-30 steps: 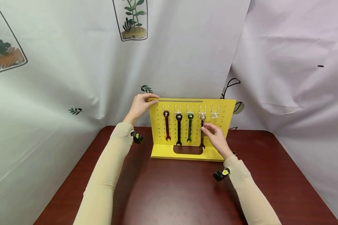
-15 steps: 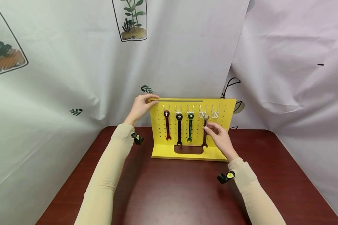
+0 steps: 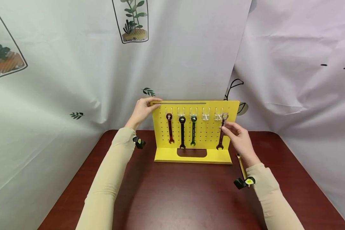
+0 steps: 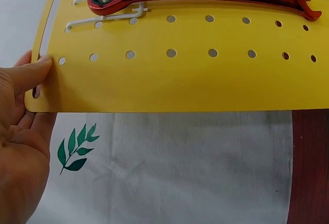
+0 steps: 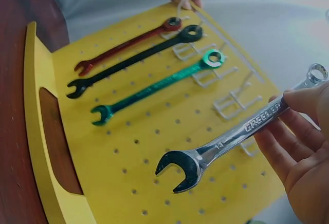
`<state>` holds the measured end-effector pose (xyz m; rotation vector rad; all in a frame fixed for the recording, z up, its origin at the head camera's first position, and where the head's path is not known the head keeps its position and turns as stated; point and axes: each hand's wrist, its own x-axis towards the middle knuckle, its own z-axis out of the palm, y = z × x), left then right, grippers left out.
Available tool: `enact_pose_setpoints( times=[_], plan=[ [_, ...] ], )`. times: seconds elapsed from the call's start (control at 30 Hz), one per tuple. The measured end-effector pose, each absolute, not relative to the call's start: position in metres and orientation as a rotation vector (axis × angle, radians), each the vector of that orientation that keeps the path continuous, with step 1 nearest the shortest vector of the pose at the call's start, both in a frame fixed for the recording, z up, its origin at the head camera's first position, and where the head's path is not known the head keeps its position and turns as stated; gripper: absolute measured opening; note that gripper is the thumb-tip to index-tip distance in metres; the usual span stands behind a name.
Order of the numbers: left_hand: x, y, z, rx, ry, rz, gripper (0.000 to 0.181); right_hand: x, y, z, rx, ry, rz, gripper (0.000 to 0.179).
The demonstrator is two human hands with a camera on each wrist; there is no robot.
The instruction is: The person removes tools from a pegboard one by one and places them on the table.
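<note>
Reddish-brown tabletop (image 3: 172, 191), silver metal wrench (image 5: 234, 136) up before the yellow pegboard (image 3: 207, 134)!
Right hand (image 3: 240, 138) pinches that wrench's shaft, narrow grip, by the board's right edge; red wrench (image 3: 170, 129), black wrench (image 3: 182, 133) and green wrench (image 3: 193, 131) hang from white hooks (image 3: 205, 117); left hand (image 3: 141, 111) pinches the top left corner.

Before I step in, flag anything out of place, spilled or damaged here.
A gold wrench lies loose on the table, right of the yellow pegboard; odd because the red wrench, black wrench and green wrench hang there. The silver wrench is off too, but the right hand holds it. I see no spill or damage.
</note>
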<state>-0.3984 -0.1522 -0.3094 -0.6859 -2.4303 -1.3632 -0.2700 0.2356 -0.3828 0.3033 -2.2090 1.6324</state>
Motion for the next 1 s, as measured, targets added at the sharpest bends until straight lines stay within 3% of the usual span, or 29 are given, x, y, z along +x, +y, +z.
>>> enact_pose_setpoints(
  times=[0.23, 0.6, 1.0],
  plan=[
    [-0.396, -0.152, -0.311, -0.668, -2.463, -1.360, 0.026, -0.258, 0.261, -0.379, 0.259, -2.179, 1.600, 0.042],
    [-0.398, -0.151, -0.311, -0.663, -2.442, -1.376, 0.026, -0.243, 0.304, -0.381, 0.217, -2.065, 1.682, 0.022],
    [-0.400, -0.150, -0.310, -0.669, -2.424, -1.351, 0.025, -0.235, 0.334, -0.402, 0.107, -2.252, 1.524, 0.031]
  ],
)
